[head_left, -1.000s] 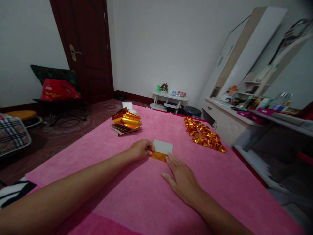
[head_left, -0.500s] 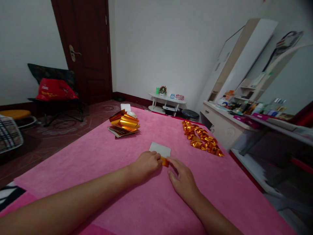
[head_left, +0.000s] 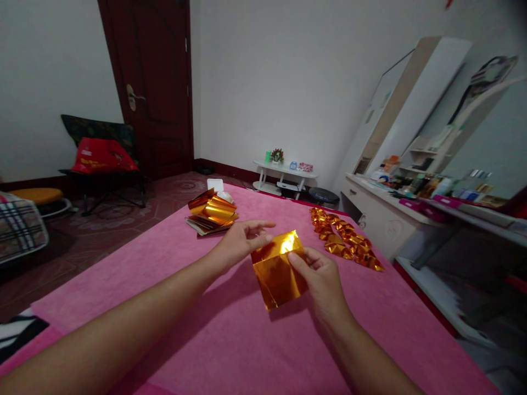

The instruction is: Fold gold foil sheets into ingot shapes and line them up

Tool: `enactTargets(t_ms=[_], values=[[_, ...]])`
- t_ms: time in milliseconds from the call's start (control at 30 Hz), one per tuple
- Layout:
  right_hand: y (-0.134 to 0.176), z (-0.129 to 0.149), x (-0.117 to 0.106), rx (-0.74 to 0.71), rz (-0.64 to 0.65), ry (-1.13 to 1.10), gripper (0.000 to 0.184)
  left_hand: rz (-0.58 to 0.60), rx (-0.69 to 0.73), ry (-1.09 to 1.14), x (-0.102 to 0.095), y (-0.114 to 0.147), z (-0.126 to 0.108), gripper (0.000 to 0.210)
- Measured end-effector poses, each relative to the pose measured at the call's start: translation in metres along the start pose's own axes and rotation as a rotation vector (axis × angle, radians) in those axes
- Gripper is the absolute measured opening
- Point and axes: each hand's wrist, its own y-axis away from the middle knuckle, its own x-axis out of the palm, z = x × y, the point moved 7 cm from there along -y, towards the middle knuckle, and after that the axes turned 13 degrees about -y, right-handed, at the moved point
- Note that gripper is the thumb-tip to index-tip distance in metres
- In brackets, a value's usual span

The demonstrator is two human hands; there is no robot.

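Observation:
A shiny gold foil sheet [head_left: 278, 277] with a crease across its upper part is raised off the pink cloth, gold side showing. My right hand [head_left: 323, 274] pinches its right side, thumb on the front and fingers behind. At the upper left edge is my left hand [head_left: 242, 241], fingers stretched out and apart from the thumb, whose tip is at the foil's edge. Left of the hands lies a loose pile of gold foil sheets [head_left: 214, 211]. Several folded gold foil pieces [head_left: 341, 236] lie in rows on the right.
A pink cloth [head_left: 197, 329] covers the surface. A white container [head_left: 214, 185] stands at its far edge. Beyond are a low white table [head_left: 284, 170], a dark door [head_left: 152, 82] and a chair with a red bag [head_left: 101, 156]. A dresser with bottles [head_left: 382, 203] stands right.
The foil piece, lying on the cloth with its pale side mostly up, has been lifted and turned gold side forward. My right hand has taken hold of it; my left hand has loosened and moved up-left.

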Motion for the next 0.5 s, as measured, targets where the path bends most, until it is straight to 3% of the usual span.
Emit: enactTargets(t_ms=[100,200,367,500], values=[[0.005,-0.014,-0.002,0.038,-0.076,-0.132,0.023,0.034,-0.133,0.155,-0.001,0.002,0.022,0.058],[0.008,-0.036,-0.007,0.046,-0.090,-0.179,0.027,-0.005,-0.214,0.215,-0.003,0.005,0.053,0.055],[-0.001,-0.062,-0.026,0.031,-0.098,-0.081,0.025,-0.089,-0.193,0.253,-0.005,-0.001,0.088,0.045],[-0.019,-0.068,-0.042,0.029,-0.073,-0.020,0.030,-0.043,-0.153,0.204,0.008,-0.025,0.091,0.040]])
